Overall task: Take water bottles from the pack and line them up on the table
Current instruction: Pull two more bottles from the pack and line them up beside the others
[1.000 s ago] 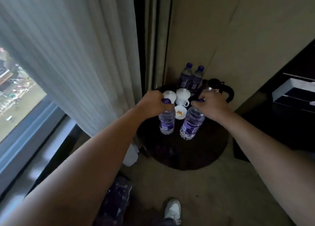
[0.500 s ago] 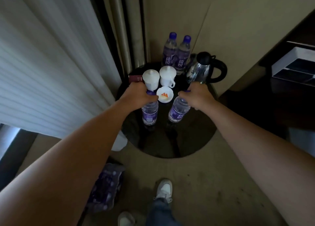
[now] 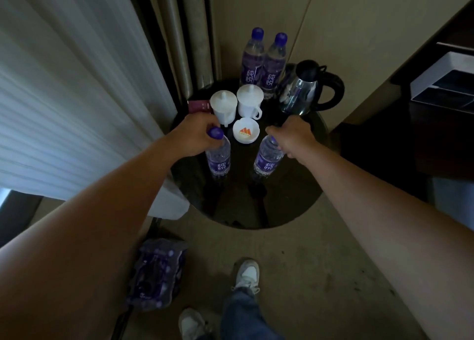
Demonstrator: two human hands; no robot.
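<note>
White pleated curtain (image 3: 71,88): hangs at the left, its lower edge falling beside the table. Round dark glossy table (image 3: 282,198): stands in the corner against a beige wall and carries every item below except the pack. Shrink-wrapped pack of purple-labelled bottles (image 3: 156,270): lies on the carpet below the table, near a white shoe (image 3: 247,275). Left hand (image 3: 195,134): fingers wrapped around the neck of the left clear plastic water bottle with purple label (image 3: 218,157), whose purple cap shows just beside the knuckles; the bottle is upright with its base on the tabletop. Right hand (image 3: 292,137): fingers closed on the top of the right clear plastic water bottle with purple label (image 3: 268,160), covering its cap; this bottle leans slightly toward the left, and whether its base sits fully flat cannot be told. Steel electric kettle with black handle (image 3: 305,90): at the back right of the table. Pair of clear purple-capped bottles (image 3: 264,59): upright and touching each other at the back edge, against the wall. Two white lidded mugs (image 3: 237,103): side by side in front of that pair. White round ashtray with orange logo (image 3: 246,133): between the two held bottles, just ahead of the mugs. Small dark red card (image 3: 198,106): left of the mugs, partly hidden.
</note>
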